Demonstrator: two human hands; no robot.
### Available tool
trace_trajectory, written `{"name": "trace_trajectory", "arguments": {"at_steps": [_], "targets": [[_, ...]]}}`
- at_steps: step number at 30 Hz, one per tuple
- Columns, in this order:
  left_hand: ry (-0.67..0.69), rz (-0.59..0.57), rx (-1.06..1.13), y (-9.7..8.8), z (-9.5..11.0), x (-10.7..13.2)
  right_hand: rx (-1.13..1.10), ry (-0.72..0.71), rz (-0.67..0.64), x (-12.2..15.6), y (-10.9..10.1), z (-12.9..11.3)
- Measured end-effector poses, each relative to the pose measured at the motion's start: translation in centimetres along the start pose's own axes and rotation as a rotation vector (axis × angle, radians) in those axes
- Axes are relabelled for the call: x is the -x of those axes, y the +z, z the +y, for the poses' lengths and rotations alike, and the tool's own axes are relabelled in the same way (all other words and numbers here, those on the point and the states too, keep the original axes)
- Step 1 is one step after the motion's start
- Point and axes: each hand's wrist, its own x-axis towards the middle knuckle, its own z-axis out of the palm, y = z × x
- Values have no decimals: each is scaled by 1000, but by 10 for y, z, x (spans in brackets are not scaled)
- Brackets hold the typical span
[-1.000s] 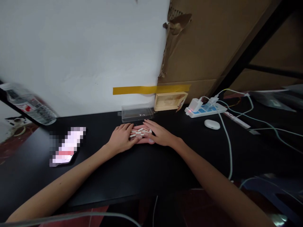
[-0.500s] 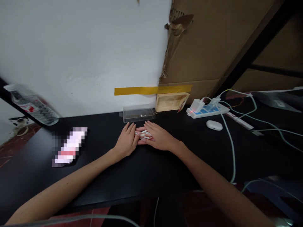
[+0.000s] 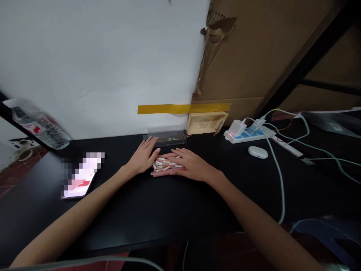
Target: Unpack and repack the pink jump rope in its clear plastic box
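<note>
A small pile of white and red sticks [image 3: 165, 165] lies on the black table [image 3: 169, 203]. My right hand [image 3: 194, 166] rests flat beside the pile on its right, fingers stretched out and touching the sticks. My left hand [image 3: 142, 156] lies flat just left of the pile, fingers extended towards a clear plastic box [image 3: 169, 136] that stands against the wall behind the pile. Neither hand grips anything.
A phone [image 3: 81, 175] lies at the left, with a water bottle [image 3: 39, 126] beyond it. Right of the clear box are a wooden box [image 3: 205, 122], a power strip [image 3: 249, 131] with white cables [image 3: 278, 169], and a white earbud case [image 3: 258, 152].
My two hands were pressed together around the pile. The left hand has now drawn back to the left and the sticks lie more exposed and spread out.
</note>
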Motion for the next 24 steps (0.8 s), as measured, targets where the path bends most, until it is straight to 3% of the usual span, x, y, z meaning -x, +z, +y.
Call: {"name": "trace_trajectory", "arguments": {"at_steps": [2,7,9,12,15,18,24], "targets": [[-23,3,-67,-5,-3,-2,26,-1,-19,2,-1,-1],[-110,155,-191,-14,-1,-2,80,7,11,5,7,-10],[-85,175,-189,-13,-4,-3,90,4,17,4,10,-13],[11,78,-173,-6,-14,-2,121,-8,13,2,8,-15],[16,-59,-209,-1,-22,-1,145,-17,-2,1,0,-15],[-58,-63,-262,-6,-23,-1,139,0,-18,4,-10,-12],[-274,72,-377,-24,-21,-5,27,70,-37,16,-28,14]]}}
